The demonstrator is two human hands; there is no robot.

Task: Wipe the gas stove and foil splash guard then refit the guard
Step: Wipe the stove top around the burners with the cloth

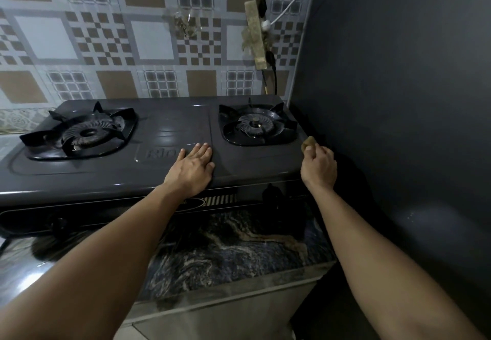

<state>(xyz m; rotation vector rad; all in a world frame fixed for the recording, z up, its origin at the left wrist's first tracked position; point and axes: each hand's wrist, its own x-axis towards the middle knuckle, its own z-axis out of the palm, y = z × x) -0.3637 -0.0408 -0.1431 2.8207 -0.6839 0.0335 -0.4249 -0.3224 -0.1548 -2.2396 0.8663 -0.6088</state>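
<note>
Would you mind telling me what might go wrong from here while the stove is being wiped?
The right hand works a small sponge at the stove's right edge, against the dark wall; it could slip into that gap. The left hand presses flat on the top, so the stove might shift.

Dark grey stove [170,127]; checkered (brown-white) wall tiles [106,36]; marbled counter [225,246].

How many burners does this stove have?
2. The left burner sits at the stove's left end; the right burner sits near the dark wall. None seem hidden.
</note>
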